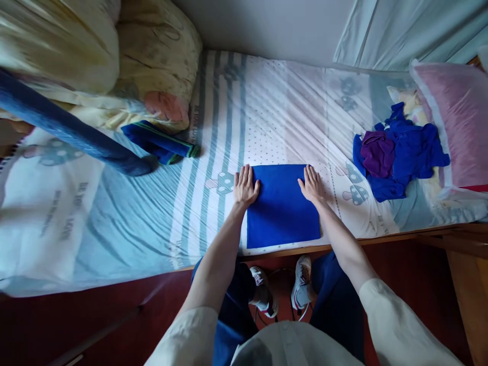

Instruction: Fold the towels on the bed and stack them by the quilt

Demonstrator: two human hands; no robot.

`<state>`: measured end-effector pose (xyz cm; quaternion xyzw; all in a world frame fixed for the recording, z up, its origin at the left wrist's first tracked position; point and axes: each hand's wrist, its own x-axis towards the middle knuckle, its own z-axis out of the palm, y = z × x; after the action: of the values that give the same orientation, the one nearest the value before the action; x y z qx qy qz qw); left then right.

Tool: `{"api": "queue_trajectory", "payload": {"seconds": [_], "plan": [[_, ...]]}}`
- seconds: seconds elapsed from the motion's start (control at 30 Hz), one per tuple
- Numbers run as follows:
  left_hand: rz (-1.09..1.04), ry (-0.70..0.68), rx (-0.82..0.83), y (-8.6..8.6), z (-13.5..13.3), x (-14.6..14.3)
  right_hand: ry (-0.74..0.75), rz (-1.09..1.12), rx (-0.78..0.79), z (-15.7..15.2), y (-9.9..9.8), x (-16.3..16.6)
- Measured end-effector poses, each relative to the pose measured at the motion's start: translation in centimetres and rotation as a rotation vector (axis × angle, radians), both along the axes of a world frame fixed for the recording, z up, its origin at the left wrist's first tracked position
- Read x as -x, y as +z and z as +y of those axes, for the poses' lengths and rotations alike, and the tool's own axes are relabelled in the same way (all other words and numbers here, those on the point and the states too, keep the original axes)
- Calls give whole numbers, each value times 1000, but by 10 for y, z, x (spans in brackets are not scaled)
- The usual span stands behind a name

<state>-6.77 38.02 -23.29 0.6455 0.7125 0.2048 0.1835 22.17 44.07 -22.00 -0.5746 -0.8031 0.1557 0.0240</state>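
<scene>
A smooth blue cloth (pixel 284 211), squared into a flat rectangle, lies on the bed near its front edge. My left hand (pixel 246 187) rests flat on its upper left corner, fingers stretched away from me. At the upper right corner my right hand (pixel 311 185) lies with fingers extended, partly on the cloth and partly on the sheet. Neither hand grips anything. The cloth's kind cannot be made out from this side.
On the right, a crumpled blue and purple clothes pile (pixel 400 152) sits by a pink pillow (pixel 467 122). A folded dark blue cloth (pixel 160 142) with green edging lies left, near yellow bedding (pixel 160 56). A blue padded pole (pixel 76 124) slants across the left side.
</scene>
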Motion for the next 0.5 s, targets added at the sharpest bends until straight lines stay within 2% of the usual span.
{"api": "queue_trajectory", "payload": {"seconds": [0.17,0.3,0.4,0.5], "plan": [[-37,22,-88,-6,9,6,-3,-13,-85,19,-19,-7],[-51,55,-68,-7,5,-1,-21,-44,-68,6,-17,0],[-36,110,3,-2,-20,-13,-79,-54,-58,-28,-7,2],[-29,147,46,4,-74,-30,-81,-55,-34,-77,4,-9]]}}
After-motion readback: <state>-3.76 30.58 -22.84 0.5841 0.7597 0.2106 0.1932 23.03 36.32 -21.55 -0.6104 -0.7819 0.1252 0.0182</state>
